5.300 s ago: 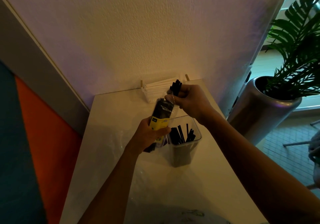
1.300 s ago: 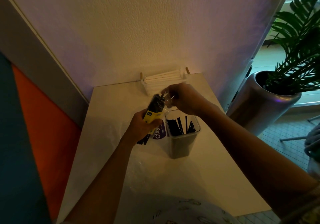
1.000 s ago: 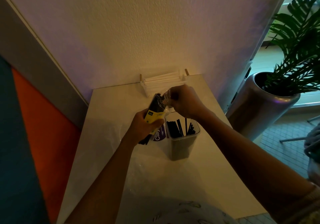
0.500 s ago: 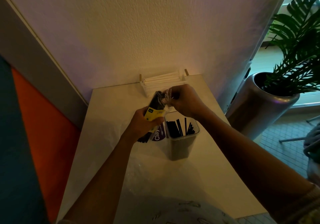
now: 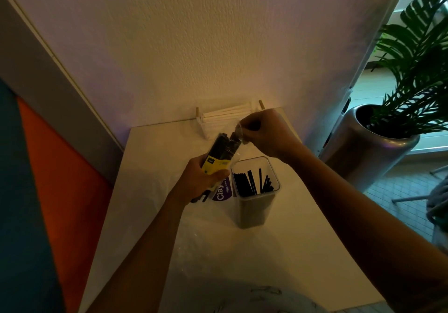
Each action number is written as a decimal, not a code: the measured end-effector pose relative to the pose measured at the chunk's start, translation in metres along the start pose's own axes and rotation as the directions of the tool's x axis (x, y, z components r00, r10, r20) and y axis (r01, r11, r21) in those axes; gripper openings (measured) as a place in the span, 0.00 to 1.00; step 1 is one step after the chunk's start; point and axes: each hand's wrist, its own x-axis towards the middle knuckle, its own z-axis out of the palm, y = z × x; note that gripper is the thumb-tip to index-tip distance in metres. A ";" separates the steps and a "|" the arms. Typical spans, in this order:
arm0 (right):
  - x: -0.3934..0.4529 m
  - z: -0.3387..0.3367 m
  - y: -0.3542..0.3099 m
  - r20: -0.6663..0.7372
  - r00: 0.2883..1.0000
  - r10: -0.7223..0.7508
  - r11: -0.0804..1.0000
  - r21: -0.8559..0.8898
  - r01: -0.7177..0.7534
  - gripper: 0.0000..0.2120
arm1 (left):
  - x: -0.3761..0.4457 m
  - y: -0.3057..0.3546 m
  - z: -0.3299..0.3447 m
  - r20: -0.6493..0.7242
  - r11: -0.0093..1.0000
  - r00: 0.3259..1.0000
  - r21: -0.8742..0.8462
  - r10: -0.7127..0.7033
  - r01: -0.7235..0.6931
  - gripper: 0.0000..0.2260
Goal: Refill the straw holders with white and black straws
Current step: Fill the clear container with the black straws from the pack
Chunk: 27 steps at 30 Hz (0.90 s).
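Right hand (image 5: 268, 132) now pinches the wrap higher while left (image 5: 202, 180) grips the pack (image 5: 221, 151); one yank could scatter straws.

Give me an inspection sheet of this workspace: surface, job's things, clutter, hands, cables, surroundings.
Surface: white table against a textured wall.
Job's things: pack of black straws with a yellow label, held above the table; clear square holder partly filled with black straws; rack of white straws at the wall.
Clutter: purple label beside the holder; clear plastic wrap on the near table.
Hands: left hand grips the pack's lower part; right hand pinches the wrapper at its top.
Cables: nothing seen.
Surroundings: potted plant in a silver pot on the right; orange and blue panel on the left.
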 end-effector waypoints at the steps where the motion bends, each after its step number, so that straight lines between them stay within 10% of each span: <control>1: 0.001 -0.001 -0.001 0.012 1.000 0.002 1.000 0.003 -0.002 0.04 | -0.001 -0.002 0.000 0.000 1.000 1.000 -0.005 0.000 0.000 0.14; 27: -0.003 0.002 -0.002 -0.021 0.999 -0.032 0.999 -0.001 0.032 0.07 | -0.001 -0.011 0.000 0.025 0.998 0.999 -0.059 -0.028 0.029 0.14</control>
